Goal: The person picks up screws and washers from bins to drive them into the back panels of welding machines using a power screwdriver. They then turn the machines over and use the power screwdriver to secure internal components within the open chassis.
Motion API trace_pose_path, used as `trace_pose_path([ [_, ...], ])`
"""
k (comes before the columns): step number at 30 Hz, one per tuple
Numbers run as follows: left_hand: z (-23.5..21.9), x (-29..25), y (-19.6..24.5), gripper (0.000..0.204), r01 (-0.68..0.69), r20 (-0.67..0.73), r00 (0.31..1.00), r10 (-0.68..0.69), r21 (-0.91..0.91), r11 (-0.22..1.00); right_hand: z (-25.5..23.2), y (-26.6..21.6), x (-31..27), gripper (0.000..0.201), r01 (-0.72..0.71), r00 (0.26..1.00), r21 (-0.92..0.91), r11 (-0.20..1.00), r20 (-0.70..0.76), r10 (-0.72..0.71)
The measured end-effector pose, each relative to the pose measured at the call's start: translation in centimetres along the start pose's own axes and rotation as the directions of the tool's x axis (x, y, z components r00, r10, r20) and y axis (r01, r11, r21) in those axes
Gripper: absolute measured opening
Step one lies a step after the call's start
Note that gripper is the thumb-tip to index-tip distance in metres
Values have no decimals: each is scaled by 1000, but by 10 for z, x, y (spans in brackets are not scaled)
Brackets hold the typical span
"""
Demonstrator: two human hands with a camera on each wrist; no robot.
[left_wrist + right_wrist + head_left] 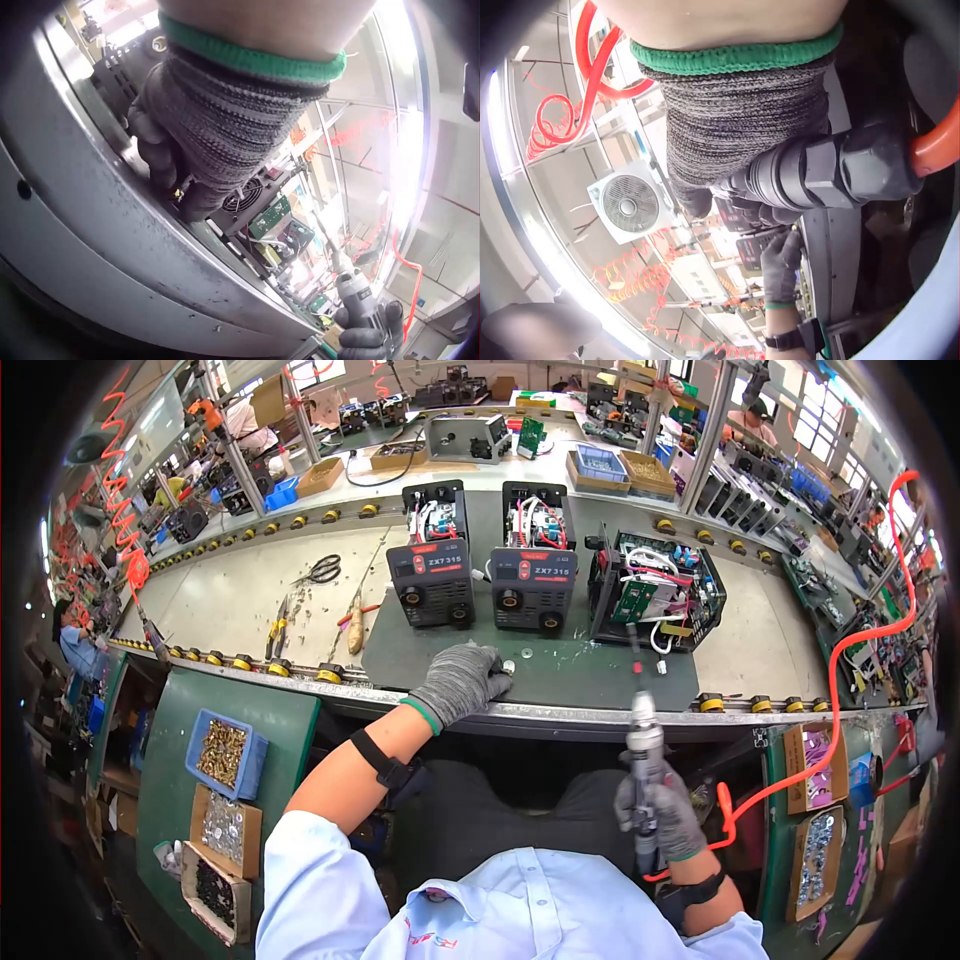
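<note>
My gloved left hand is at the bench's front edge, finger and thumb pinching a small brass-coloured metal piece; the fingers partly hide it. Two small washers lie on the green mat by those fingers. My gloved right hand grips an air screwdriver, held upright in front of the bench with its bit toward the right-hand unit. An orange hose joins the tool's rear end. Two ZX7 315 welding machines stand with front panels facing me; an open-sided third unit stands right of them.
Scissors and a wooden-handled tool lie left of the mat. At lower left are a blue bin of brass fasteners and boxes of small hardware. The orange hose loops down at right. More part boxes sit at lower right.
</note>
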State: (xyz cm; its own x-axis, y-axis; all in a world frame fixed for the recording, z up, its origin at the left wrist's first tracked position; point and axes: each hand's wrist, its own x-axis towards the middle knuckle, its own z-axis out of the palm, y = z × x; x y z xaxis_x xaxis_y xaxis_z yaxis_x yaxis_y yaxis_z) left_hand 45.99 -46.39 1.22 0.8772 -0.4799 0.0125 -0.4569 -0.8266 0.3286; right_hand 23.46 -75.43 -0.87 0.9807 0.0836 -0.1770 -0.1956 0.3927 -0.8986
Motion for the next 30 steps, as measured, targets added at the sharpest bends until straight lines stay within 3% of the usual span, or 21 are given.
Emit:
trace_pose_path([
  [4, 15, -8, -19, 30, -14, -52, 999, 11, -48, 999, 16, 18, 6, 76, -84, 988, 79, 993, 137, 72],
  [6, 16, -18, -27, 25, -70, -263, 964, 35, -126, 990, 20, 19, 5, 76, -103, 983, 58, 993, 160, 93],
  [7, 16, -21, -31, 25, -70, -263, 964, 35, -127, 989, 21, 19, 3, 76, -118, 980, 49, 992, 165, 108],
  [9, 11, -34, -31, 22, -32, -326, 937, -126, -437, 899, 23, 18, -1, 76, -160, 974, 22, 987, 169, 154],
  [10, 7, -39, -28, 22, -27, -325, 936, -131, -439, 898, 24, 19, -2, 75, -197, 965, -8, 980, 178, 195],
  [11, 3, -42, -24, 21, 23, -188, 956, -225, -716, 698, 26, 20, -1, 75, -198, 963, -8, 980, 182, 197],
  [12, 2, -43, -21, 20, 90, -26, 964, -264, -904, 417, 27, 22, -1, 75, -231, 953, -58, 971, 188, 238],
  [13, 5, -41, -21, 20, 92, -24, 964, -263, -903, 419, 28, 24, -1, 74, -263, 941, -105, 959, 190, 279],
  [15, 12, -36, -20, 22, 80, 71, 960, -270, -996, 24, 34, 28, 1, 72, -267, 932, -129, 955, 217, 290],
  [19, 11, -43, -20, 22, 210, 217, 945, -246, -976, -54, 50, 29, 7, 69, -266, 912, -170, 949, 275, 305],
  [21, 16, -46, -18, 25, 193, 224, 963, -148, -961, -198, 56, 27, 10, 69, -264, 901, -177, 948, 305, 307],
  [25, 7, -53, -6, 26, 186, 223, 968, -112, -944, -272, 57, 28, 16, 69, -288, 888, -179, 941, 318, 333],
  [28, -1, -57, -2, 29, 133, 156, 977, -148, -979, -152, 57, 26, 19, 66, -287, 884, -145, 947, 342, 320],
  [30, -5, -60, 0, 30, 102, 70, 978, -195, -982, 159, 49, 26, 20, 66, -562, 736, 143, 815, 536, 413],
])
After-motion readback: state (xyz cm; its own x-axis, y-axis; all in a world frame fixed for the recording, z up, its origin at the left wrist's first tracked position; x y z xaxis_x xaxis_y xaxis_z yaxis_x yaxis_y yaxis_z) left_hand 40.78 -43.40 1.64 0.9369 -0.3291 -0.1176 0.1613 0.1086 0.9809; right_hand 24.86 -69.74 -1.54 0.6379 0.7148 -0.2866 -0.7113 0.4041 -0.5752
